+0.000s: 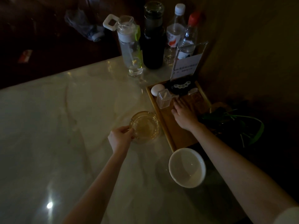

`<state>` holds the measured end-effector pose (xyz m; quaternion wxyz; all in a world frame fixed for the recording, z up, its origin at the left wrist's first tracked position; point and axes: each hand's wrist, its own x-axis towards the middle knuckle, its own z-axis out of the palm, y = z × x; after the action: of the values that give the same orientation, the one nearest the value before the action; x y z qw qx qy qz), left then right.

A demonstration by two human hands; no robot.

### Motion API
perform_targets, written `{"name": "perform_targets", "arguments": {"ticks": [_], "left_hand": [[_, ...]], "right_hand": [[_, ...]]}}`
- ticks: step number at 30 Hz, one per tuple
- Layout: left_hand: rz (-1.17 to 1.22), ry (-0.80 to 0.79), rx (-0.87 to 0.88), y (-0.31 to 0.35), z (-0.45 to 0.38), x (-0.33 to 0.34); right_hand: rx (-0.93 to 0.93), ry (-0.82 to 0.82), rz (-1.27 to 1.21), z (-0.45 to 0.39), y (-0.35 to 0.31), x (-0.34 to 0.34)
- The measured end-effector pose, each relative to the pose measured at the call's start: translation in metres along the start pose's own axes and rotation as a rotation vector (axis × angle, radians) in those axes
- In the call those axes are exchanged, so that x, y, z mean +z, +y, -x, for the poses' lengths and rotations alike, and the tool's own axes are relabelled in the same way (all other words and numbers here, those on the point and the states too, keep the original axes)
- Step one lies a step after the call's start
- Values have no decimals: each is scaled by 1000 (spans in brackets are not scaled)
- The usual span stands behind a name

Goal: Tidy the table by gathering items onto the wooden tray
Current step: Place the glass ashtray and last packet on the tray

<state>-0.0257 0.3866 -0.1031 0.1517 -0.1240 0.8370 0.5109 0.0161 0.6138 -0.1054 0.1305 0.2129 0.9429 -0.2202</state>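
Wooden tray (pixel 168 126) lying at the right edge of the pale marble desk (pixel 64 126), long side running away from the viewer. At its far end: a white egg (pixel 156 89), a small clear plastic box (pixel 163 98) just beside the egg, and a dark round thing with white beads (pixel 180 86) behind them; amber-brown blocks (pixel 196 98) along the right wall. Near half of the tray bare.

Right hand (pixel 183 116) laid palm down on the tray floor, fingers stretched flat toward the clear box, holding nothing.

Left hand (pixel 120 137) closed on the near-left rim of an amber glass ashtray (pixel 144 126), thumb and fingers pinching the edge. Ashtray on the desk just left of the tray, outside it, close against the tray's left wall.

White bowl (pixel 186 167) on the desk at the tray's near end, empty, tipped slightly toward the viewer.

Beyond the tray, a white paper sign (pixel 184 66) standing upright. Behind it a row of bottles: a clear one with a white flip lid (pixel 129 46), a tall dark one (pixel 152 38), a clear one with a white cap (pixel 175 29), a clear one with a red cap (pixel 190 36).

Green leaves (pixel 234 120) right of the tray, dim. Crumpled plastic bag (pixel 84 25) in the dark past the desk's far edge.
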Motion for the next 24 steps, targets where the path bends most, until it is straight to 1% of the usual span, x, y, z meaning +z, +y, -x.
{"name": "perform_targets", "arguments": {"ticks": [5, 8, 10, 13, 15, 17, 19, 21, 24], "left_hand": [[17, -5, -23, 2, 2, -2], [25, 3, -33, 7, 6, -5], [33, 4, -36, 13, 9, -9], [52, 11, -39, 24, 11, -13], [50, -7, -21, 32, 14, -14], [58, -34, 4, 39, 19, -11], [63, -61, 25, 45, 26, -5], [63, -89, 37, 49, 32, 3], [42, -140, 54, 53, 38, 18]], "right_hand": [[-46, 141, -241, 16, -6, -4], [-77, 191, -251, 31, -11, -6], [-92, 204, -266, 40, -13, -6], [-102, 154, -357, 50, -15, -7], [-74, 96, -453, 56, -19, -10], [-37, 28, -628, 62, -23, -12], [0, 15, -803, 68, -24, -12], [55, 74, -864, 74, -20, -11], [178, 217, -887, 82, -12, -8]]}}
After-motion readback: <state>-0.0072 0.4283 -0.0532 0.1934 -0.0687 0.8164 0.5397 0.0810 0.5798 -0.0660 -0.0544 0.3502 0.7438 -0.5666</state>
